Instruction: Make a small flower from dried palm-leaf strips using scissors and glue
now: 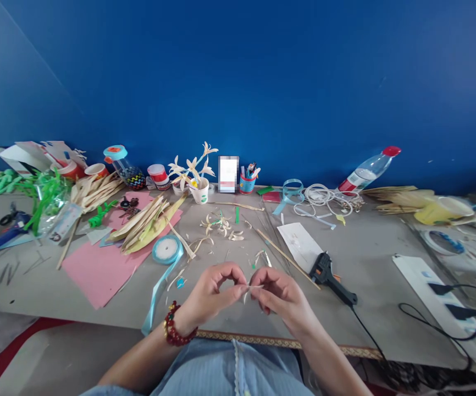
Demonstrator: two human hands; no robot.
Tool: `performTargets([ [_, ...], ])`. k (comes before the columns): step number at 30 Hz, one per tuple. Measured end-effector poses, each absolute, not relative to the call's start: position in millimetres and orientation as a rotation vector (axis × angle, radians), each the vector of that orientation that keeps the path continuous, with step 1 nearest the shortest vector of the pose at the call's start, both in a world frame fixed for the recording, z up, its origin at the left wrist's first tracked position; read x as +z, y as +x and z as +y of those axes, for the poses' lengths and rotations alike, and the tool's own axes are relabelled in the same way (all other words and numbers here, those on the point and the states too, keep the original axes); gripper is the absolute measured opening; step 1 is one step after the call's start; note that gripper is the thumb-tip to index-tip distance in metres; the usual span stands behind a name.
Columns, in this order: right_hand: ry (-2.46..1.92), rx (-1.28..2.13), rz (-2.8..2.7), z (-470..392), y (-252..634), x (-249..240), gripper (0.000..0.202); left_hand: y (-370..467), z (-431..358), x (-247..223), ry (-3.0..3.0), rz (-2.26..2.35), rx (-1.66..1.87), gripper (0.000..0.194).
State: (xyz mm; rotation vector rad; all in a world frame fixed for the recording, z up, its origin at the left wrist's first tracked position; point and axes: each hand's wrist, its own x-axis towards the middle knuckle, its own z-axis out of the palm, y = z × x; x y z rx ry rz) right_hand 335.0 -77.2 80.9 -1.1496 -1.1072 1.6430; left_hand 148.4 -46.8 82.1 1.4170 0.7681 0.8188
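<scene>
You have a thin pale strip (256,286) at the lower centre of the frame, between the fingertips of your left hand (212,294) and your right hand (283,297). It lies right at the grip, its long axis running roughly sideways across the frame, with a small pale end hanging below the left fingertips. Neither hand is clearly nearer; the 2 sets of fingertips almost meet. On each side, thumb and forefinger are pinched together with hardly a gap, and both grips seem to have hold of the strip, though the fingers hide how firmly. Below your hands is the grey bench (361,236), its front edge close to your body. Loose curled petals (217,223) lie above them at the centre, and a roll of blue ribbon (167,249) sits left of centre, beyond your left hand. To the right of your right hand rests a black glue gun (332,278), beside a white sheet (299,245). A cup of pale flowers (199,192) stands farther back, near the blue wall (238,82) filling the upper frame.
</scene>
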Motion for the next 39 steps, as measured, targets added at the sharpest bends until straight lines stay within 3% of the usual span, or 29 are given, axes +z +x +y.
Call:
performTargets([
  [16, -0.685, 1.97, -0.538, -81.4, 323.1, 66.4, 0.023, 150.7, -56.3, 63.5, 0.87, 0.515, 0.89, 0.012],
  [20, -0.574, 1.95, -0.395, -78.9, 335.2, 67.5, 0.03, 150.3, -57.6, 64.0, 0.794, 0.5, 0.917, 0.011],
  [29, -0.971, 1.723, -0.935, -84.6, 333.0, 82.2, 0.028, 148.8, -55.8, 68.5, 0.942, 0.556, 0.896, 0.009],
  [39, -0.774, 1.881, -0.656, -85.0, 335.6, 72.6, 0.029, 151.4, -59.7, 64.6, 0.886, 0.492, 0.912, 0.01],
])
